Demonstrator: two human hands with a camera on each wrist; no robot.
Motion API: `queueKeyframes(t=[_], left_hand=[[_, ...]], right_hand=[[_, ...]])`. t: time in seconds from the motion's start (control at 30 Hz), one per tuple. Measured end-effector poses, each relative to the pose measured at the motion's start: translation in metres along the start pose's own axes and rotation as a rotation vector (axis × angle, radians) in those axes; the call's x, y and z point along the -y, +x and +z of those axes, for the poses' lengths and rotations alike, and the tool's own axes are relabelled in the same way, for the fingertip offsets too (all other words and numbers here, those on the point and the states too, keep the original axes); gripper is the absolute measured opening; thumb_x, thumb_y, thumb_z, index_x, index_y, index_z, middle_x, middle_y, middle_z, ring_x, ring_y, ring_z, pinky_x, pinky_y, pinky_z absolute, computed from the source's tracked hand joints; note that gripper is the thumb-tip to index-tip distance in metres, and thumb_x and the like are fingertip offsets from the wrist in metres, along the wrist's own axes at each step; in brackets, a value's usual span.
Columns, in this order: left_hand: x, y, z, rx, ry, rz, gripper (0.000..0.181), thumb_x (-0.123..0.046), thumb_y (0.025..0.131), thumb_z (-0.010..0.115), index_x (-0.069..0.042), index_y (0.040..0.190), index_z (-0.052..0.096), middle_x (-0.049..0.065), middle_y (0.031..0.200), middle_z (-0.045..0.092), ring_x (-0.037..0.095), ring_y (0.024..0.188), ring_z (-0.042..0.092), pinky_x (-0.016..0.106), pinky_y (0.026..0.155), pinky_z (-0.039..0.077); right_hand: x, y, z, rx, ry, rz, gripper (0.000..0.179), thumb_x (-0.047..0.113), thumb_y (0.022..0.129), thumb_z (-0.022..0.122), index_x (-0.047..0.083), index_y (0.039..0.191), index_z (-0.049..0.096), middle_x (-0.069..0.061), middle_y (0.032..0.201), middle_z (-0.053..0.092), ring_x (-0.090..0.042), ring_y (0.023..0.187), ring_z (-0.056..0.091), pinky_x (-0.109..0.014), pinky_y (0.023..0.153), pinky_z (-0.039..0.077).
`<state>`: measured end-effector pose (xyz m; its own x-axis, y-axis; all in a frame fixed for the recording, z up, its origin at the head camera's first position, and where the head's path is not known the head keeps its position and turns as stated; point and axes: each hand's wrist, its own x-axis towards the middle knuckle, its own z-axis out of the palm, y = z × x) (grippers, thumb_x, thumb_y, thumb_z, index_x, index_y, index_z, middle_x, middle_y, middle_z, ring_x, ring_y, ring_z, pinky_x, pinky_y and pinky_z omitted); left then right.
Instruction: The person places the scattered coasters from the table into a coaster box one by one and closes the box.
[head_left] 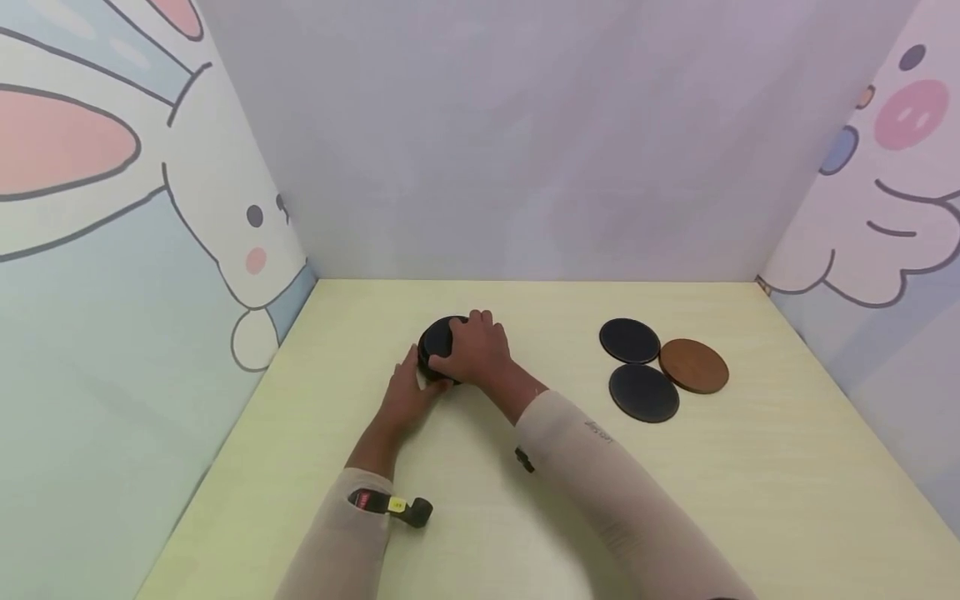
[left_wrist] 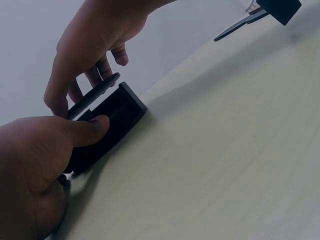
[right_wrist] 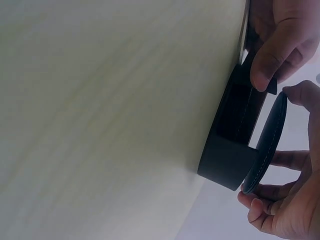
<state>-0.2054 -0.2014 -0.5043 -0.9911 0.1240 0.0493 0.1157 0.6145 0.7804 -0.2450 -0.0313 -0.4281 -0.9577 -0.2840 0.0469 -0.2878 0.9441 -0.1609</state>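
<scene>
A round black coaster holder [right_wrist: 227,157] with a cut-out in its side wall stands on the table, left of the middle in the head view. My left hand [head_left: 407,398] grips its side, the thumb lying over the cut-out. Between the fingertips and thumb of my right hand [head_left: 480,350] is a black coaster [right_wrist: 268,142] with a stitched edge. This coaster [left_wrist: 95,95] is tilted over the holder's top, one edge close to the rim and the other lifted away. Whether the low edge touches the rim, I cannot tell. The inside of the holder [left_wrist: 117,127] looks dark.
To the right on the pale table [head_left: 555,333] lie two black coasters [head_left: 630,341] [head_left: 643,392] and a brown coaster [head_left: 693,366], close together. A grey wall [head_left: 525,150] rises behind the table, with cartoon-printed walls [head_left: 225,200] at both sides.
</scene>
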Motion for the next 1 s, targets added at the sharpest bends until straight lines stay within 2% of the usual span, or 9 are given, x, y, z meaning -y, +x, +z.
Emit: queueKeyframes(t=[0.17,0.4,0.6,1.0], left_hand=[[-0.001,0.0,0.001,-0.005,-0.001,0.016,0.094,-0.039,0.104,0.075,-0.012,0.175,0.021,0.014,0.18,0.032,0.033,0.171,0.022,0.057,0.143,-0.001],[-0.003,-0.001,0.0,0.008,0.015,-0.031,0.098,-0.04,0.105,0.073,-0.006,0.176,0.015,0.018,0.182,0.025,0.034,0.172,0.017,0.055,0.143,0.0],[-0.003,-0.002,0.0,0.005,0.017,-0.034,0.1,-0.042,0.104,0.074,-0.006,0.176,0.014,0.018,0.182,0.024,0.035,0.172,0.017,0.055,0.143,0.001],[-0.003,-0.003,0.001,0.006,0.028,-0.071,0.103,-0.042,0.104,0.074,-0.003,0.175,0.011,0.021,0.183,0.018,0.04,0.172,0.014,0.057,0.143,0.004]], right_hand=[[0.002,0.0,0.001,0.0,-0.014,-0.005,0.072,0.065,0.095,0.066,0.015,0.146,0.065,-0.018,0.136,0.064,-0.034,0.131,0.056,-0.049,0.106,0.057],[0.002,0.001,0.004,0.009,-0.005,-0.016,0.075,0.068,0.095,0.067,0.016,0.15,0.063,-0.017,0.138,0.064,-0.034,0.133,0.056,-0.05,0.107,0.056],[0.0,0.0,0.003,0.014,-0.022,-0.013,0.082,0.076,0.096,0.063,0.018,0.154,0.06,-0.016,0.142,0.061,-0.034,0.137,0.054,-0.052,0.109,0.054],[-0.015,-0.003,0.0,-0.01,-0.03,0.003,0.084,0.08,0.095,0.061,0.015,0.147,0.062,-0.015,0.137,0.064,-0.034,0.135,0.056,-0.056,0.11,0.053]])
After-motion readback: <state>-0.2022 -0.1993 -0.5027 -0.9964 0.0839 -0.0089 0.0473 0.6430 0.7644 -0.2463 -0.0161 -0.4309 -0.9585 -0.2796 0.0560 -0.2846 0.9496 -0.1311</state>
